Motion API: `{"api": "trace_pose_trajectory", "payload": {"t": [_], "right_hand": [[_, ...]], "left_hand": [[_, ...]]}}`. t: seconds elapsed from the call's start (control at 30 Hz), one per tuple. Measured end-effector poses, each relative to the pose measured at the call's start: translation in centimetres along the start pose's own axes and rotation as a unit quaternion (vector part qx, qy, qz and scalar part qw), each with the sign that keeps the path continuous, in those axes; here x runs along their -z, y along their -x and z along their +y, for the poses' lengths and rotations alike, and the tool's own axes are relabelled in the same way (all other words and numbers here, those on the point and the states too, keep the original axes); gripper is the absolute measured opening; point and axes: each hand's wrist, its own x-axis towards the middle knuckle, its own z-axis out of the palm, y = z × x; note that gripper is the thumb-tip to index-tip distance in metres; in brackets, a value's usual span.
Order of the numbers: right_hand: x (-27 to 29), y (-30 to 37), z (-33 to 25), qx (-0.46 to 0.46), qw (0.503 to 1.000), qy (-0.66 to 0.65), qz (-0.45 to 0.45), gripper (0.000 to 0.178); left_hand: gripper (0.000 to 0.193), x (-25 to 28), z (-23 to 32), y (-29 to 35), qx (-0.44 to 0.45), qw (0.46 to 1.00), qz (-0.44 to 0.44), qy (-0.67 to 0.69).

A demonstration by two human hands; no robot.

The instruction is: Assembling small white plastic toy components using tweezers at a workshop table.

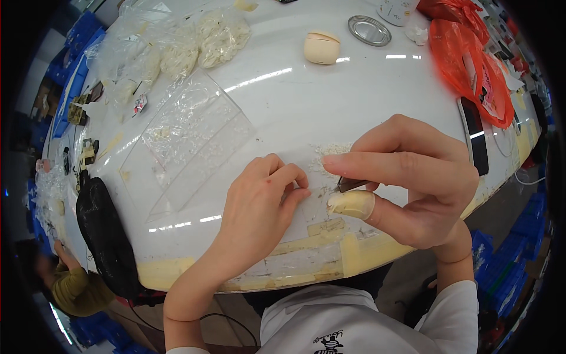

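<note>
My right hand (pixel 418 177) is raised over the white table, pinching a small dark blade-like piece (pixel 352 184) between thumb and fingers. Yellowish tape (pixel 352 204) wraps the tip of that thumb. Under the fingertips lies a scatter of tiny white bits (pixel 323 154), partly hidden by the hand. To its left, my left hand (pixel 262 194) rests low at the table with fingers curled in and thumb close to the index finger. Whatever it may hold there is too small to make out.
A clear plastic sheet (pixel 194 138) and bags of pale pieces (pixel 221 36) lie at left. Beyond are a cream case (pixel 322 48) and a round metal lid (pixel 369 30). A phone (pixel 475 137) and red bag (pixel 466 65) lie right, a black bundle (pixel 105 227) left. Yellow tape (pixel 356 255) lines the near edge.
</note>
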Motion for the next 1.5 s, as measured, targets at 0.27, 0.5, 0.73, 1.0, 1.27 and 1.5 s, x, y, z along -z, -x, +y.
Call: {"api": "trace_pose_trajectory", "payload": {"t": [0.27, 0.5, 0.73, 1.0, 1.27, 1.5], "right_hand": [[-1.2, -0.8, -0.5, -0.019, 1.000, -0.004, -0.008, 0.030], [-3.6, -1.2, -0.3, -0.032, 0.998, 0.024, -0.053, 0.033], [-5.0, -1.7, -0.3, -0.015, 0.996, 0.057, -0.064, 0.036], [-5.1, -1.3, 0.0, 0.034, 0.991, 0.115, -0.052, 0.037], [-5.0, -1.2, 0.2, 0.058, 0.988, 0.139, -0.037, 0.036], [-5.0, -1.2, 0.2, 0.062, 0.989, 0.130, -0.035, 0.031]], "left_hand": [[0.019, 2.7, -0.6, 0.5, 0.079, 0.953, -0.007, 0.294], [0.024, 5.2, -1.5, 1.2, 0.177, 0.770, 0.029, 0.612], [0.030, 5.9, -1.5, 1.8, 0.161, 0.789, 0.050, 0.591], [0.040, 5.5, -1.4, 2.1, 0.119, 0.834, 0.083, 0.532], [0.046, 5.2, -0.8, 2.0, 0.070, 0.877, 0.118, 0.460], [0.049, 5.2, -0.8, 2.0, 0.056, 0.877, 0.123, 0.461]]}}
